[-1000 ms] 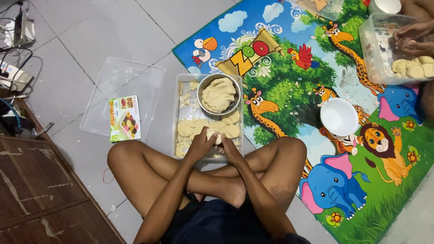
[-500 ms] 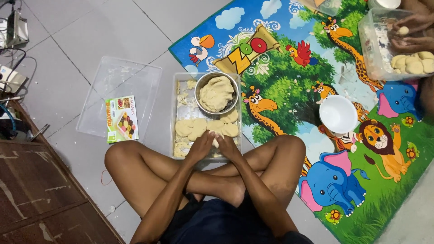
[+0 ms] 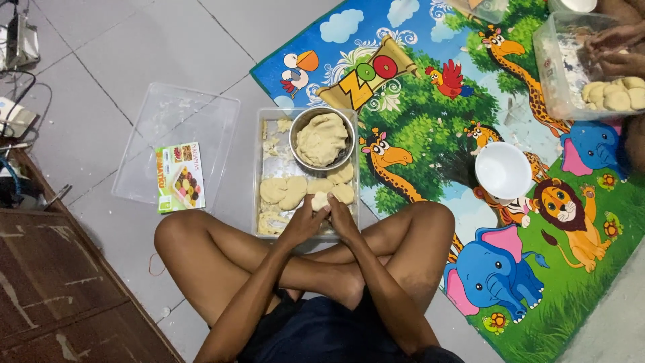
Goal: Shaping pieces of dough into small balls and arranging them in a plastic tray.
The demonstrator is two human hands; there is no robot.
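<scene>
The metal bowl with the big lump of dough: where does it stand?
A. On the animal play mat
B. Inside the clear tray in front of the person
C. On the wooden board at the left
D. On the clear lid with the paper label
B: the metal bowl sits in the far right corner of the clear tray, above the flat dough pieces and both hands.
</scene>
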